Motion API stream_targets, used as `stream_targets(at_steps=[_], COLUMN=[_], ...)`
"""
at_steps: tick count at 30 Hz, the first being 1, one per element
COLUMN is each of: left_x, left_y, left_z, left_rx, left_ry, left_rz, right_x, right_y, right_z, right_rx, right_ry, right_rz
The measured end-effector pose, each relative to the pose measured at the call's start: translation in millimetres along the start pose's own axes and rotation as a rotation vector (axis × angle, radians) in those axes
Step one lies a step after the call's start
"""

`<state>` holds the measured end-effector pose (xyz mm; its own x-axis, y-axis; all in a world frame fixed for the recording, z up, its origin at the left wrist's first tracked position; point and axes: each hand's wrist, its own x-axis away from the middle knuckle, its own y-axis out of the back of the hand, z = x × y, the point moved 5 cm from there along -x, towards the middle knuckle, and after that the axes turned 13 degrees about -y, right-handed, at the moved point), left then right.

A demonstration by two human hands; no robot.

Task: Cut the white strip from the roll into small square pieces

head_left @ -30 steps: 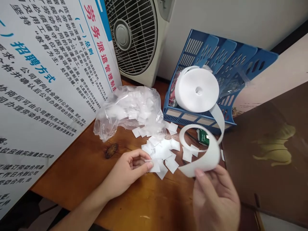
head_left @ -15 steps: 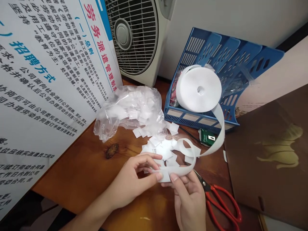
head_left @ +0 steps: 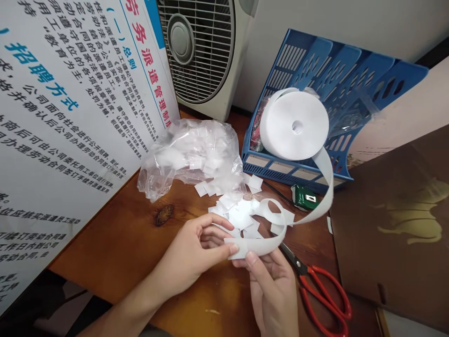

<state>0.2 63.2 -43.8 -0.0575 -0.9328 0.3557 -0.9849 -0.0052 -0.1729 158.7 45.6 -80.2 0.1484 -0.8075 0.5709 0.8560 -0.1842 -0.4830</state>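
A white fabric-like strip [head_left: 270, 246] runs from a big white roll [head_left: 294, 125], loops over the table and ends between my hands. My left hand [head_left: 196, 252] pinches the strip's free end between thumb and fingers. My right hand [head_left: 271, 285] grips it a little further along, thumb on top and fingers below. Whether a cut square lies against the strip's underside, I cannot tell. Just beyond my fingers is a pile of white cut squares [head_left: 240, 215]. Red-handled scissors [head_left: 324, 295] lie right of my right hand, their blades partly hidden behind it.
A clear plastic bag [head_left: 196, 154] of white pieces lies behind the pile. The roll rests in a blue file rack [head_left: 280, 164]; a green tape measure [head_left: 304, 197] sits before it. A fan [head_left: 210, 105], printed board [head_left: 87, 140] and brown box [head_left: 393, 224] surround the wooden table [head_left: 189, 299].
A small white square held against the strip earlier no longer shows separately. The strip's end now lies flat between my hands, and the view has shifted slightly.
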Motion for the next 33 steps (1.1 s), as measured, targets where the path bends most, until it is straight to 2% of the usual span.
stream_targets(at_steps=[5,14,23,29,33], left_x=[2,2,1,1,2], left_y=[-3.6,-4.3,-4.1,-2.2,-2.6], left_z=[0,1,-3,2,4], left_rx=[-0.051,-0.056,0.039,0.073,0.07], left_ry=[-0.053,-0.14,-0.122,-0.075,-0.058], left_rz=[0.008,-0.032,-0.035,-0.02,-0.019], right_x=[-1,-4,1,1,-1], right_y=[4,9,-1,-2,1], right_z=[-1,-5,1,0,-1], right_rx=[-0.042,-0.065,0.005,-0.023,-0.017], right_ry=[-0.01,-0.066,0.04,0.017,0.009], right_rz=[-0.071,0.004,-0.032,0.032,0.003])
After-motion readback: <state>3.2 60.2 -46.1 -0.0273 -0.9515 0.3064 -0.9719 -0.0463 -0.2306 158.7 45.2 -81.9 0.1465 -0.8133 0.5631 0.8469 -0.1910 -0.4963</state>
